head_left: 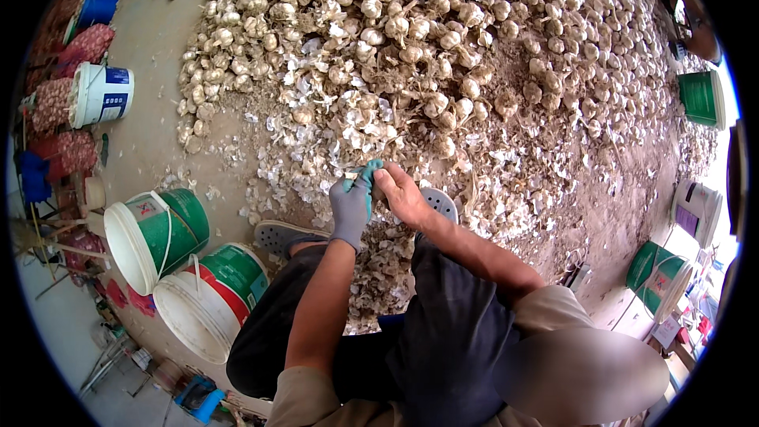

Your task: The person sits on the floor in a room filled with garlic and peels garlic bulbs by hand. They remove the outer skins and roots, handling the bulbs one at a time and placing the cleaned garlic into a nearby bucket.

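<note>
My left hand (353, 204) wears a grey glove with teal fingertips. Its fingers are closed, and a small pale piece of garlic (350, 176) shows at them. Bare and close against it, my right hand (402, 196) has its thumb and fingers bent together at the gloved fingertips; whatever they pinch is hidden. Both hands hang above a litter of papery garlic skins (348, 130). Just beyond lies a broad heap of garlic bulbs (411, 28), many with roots and dry stalks on.
Two green-and-white buckets (178, 225) (251, 277) lie on their sides at my left. A white bucket (103, 95) and filled red net bags (75, 150) are farther left. More buckets (700, 100) (658, 278) line the right side. My clogs (281, 237) flank the skins.
</note>
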